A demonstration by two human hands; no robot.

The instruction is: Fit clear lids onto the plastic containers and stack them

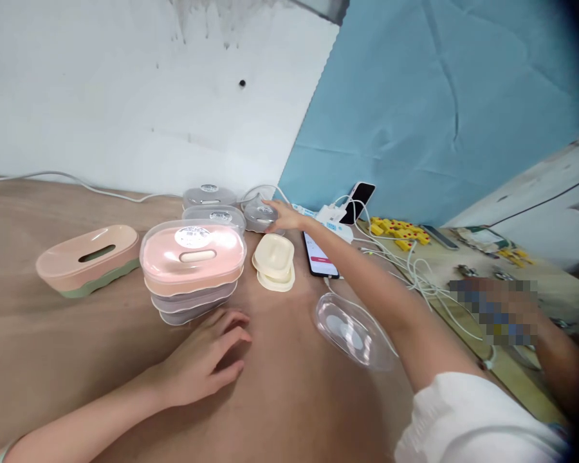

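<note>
The grey box (257, 220) sits beyond and to the right of the pink-topped stack (193, 273), near the wall. It looks like thin moulded plastic, so it should be light and fairly stiff, with a smooth, perhaps slippery surface; its two long sides seem the best place to take hold, since a clear cover could flex under a hard squeeze. It is smoky grey, low and rounded, with a pale label on top, partly hidden by the right hand (285, 217). That hand touches it with fingers spread; whether it grips, I cannot tell. Two cream pieces (274, 257) overlap just right of the stack, and a clear cover (352, 331) lies farther right and nearer the person. The left hand (200, 360), fingers loosely curled and holding nothing, rests just in front of the stack.
</note>
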